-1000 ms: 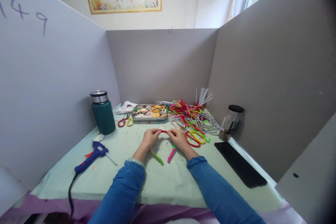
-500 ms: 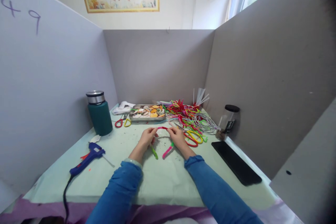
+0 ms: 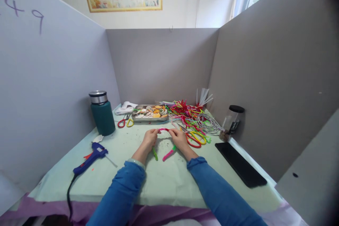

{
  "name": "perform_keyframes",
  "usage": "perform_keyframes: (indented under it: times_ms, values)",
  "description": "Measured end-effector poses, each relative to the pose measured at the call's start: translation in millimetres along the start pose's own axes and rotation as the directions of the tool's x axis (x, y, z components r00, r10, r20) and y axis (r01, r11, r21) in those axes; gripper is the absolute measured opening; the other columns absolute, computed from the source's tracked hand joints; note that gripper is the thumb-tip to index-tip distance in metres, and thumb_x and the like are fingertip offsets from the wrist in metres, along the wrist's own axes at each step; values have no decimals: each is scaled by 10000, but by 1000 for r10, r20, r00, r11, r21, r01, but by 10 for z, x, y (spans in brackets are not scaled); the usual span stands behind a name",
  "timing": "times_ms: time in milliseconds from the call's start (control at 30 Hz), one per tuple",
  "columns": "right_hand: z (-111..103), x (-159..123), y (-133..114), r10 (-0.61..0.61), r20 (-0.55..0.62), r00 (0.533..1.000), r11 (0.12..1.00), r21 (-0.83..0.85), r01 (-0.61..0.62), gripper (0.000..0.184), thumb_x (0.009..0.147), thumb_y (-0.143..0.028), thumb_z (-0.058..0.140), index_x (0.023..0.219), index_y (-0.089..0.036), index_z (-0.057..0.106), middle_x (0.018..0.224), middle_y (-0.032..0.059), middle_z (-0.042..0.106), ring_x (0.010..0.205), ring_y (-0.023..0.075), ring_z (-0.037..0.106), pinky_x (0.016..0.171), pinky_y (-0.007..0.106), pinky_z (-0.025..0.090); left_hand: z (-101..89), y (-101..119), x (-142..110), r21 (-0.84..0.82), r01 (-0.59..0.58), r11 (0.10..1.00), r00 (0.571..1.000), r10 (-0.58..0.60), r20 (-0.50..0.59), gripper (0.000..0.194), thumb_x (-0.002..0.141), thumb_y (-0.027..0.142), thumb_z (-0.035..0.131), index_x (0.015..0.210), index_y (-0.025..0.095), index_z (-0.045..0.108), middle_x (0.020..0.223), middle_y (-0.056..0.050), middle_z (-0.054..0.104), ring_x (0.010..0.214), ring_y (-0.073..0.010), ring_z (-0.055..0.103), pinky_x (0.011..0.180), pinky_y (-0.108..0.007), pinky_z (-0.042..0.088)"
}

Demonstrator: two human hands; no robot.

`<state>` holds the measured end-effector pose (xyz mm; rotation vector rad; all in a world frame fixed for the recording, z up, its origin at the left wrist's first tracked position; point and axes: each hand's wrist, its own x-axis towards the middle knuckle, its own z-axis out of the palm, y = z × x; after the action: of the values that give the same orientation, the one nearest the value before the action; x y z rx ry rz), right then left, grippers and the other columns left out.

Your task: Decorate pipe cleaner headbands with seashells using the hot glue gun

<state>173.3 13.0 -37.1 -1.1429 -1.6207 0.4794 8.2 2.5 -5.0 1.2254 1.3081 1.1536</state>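
Observation:
Between my two hands runs a fuzzy pipe cleaner (image 3: 164,129), red and pink, bent in a shallow arch above the table. My left hand (image 3: 150,138) is closed on its left part, and a green end hangs below that hand. My right hand (image 3: 178,137) pinches the right part near the top. From under it a green and pink end (image 3: 168,153) slants down to the left. The fingertips hide how the pieces join. Red and yellow scissors (image 3: 194,139) lie right beside my right hand.
At the left stand a teal bottle (image 3: 102,118) and a blue glue gun (image 3: 90,159). Behind are smaller scissors (image 3: 125,123), a metal tray (image 3: 149,119) of small pieces and a pile of pipe cleaners (image 3: 185,111). A black phone (image 3: 241,164) and a clear jar (image 3: 233,122) lie right.
Both hands stay on the pipe cleaner, almost in place. The hanging pink end has swung slightly left. The whole view has shifted a little.

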Motion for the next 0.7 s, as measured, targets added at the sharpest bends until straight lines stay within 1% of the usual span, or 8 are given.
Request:
perform_keyframes:
  times_ms: [67, 167, 233, 300, 367, 433, 567, 700]
  values:
    - [5, -1, -5, 10, -10, 1000, 1000, -14, -10, 249, 847, -318, 524, 810, -207, 743, 733, 43, 707, 693, 203, 612, 650, 297, 435, 4, 5, -3, 1, 15, 1000, 1000, -15, -12, 315, 792, 461, 551, 773, 147, 567, 431, 121, 216, 328, -39, 177, 362, -199, 124]
    - [-3, 8, -5, 29, -24, 999, 1000, 9, -29, 252, 840, -329, 519, 807, -204, 737, 734, 36, 705, 693, 200, 608, 647, 291, 427, -8, 6, -3, -47, 21, 999, 999, -19, 48, 346, 780, 484, 574, 797, 139, 578, 441, 115, 262, 335, -36, 201, 365, -195, 146]
    - [-23, 24, 5, 51, -43, 998, 998, 43, -49, 269, 836, -348, 511, 799, -196, 730, 724, 31, 697, 692, 198, 602, 643, 285, 424, -19, -1, 3, -105, 24, 994, 996, -14, 94, 358, 788, 489, 566, 835, 134, 575, 472, 96, 354, 340, -37, 245, 366, -193, 203]
    - [-49, 43, 27, 81, -79, 994, 995, 73, -75, 289, 826, -372, 506, 783, -183, 720, 699, 26, 681, 679, 195, 588, 627, 280, 419, -27, -13, 14, -142, 23, 990, 995, -9, 98, 350, 795, 483, 562, 838, 136, 564, 522, 67, 446, 351, -42, 313, 383, -199, 287]
    - [-73, 59, 53, 105, -106, 989, 992, 82, -97, 305, 813, -394, 509, 756, -172, 710, 667, 22, 662, 652, 191, 564, 606, 276, 412, -31, -23, 24, -145, 19, 989, 996, -6, 93, 321, 788, 461, 579, 801, 142, 554, 548, 48, 491, 366, -49, 369, 411, -208, 351]
    - [-86, 68, 74, 111, -114, 987, 992, 73, -103, 310, 801, -407, 515, 725, -169, 698, 651, 19, 649, 631, 185, 542, 596, 273, 407, -34, -24, 26, -141, 26, 990, 995, -12, 102, 277, 779, 415, 599, 775, 142, 554, 540, 44, 500, 365, -52, 385, 420, -211, 377]
    - [-91, 64, 84, 89, -110, 990, 995, 56, -84, 311, 798, -416, 515, 676, -179, 677, 628, 10, 629, 622, 181, 523, 588, 267, 401, -42, -7, 14, -158, 51, 986, 993, -34, 112, 186, 787, 318, 587, 795, 133, 574, 498, 54, 484, 337, -57, 363, 403, -221, 391]
    - [-90, 57, 61, 82, -85, 993, 994, 72, -76, 308, 805, -403, 510, 665, -179, 668, 643, 13, 630, 627, 179, 524, 592, 267, 400, -48, -31, 34, -194, 59, 979, 992, -36, 124, 170, 801, 303, 560, 789, 134, 571, 531, 30, 525, 349, -66, 399, 418, -240, 422]
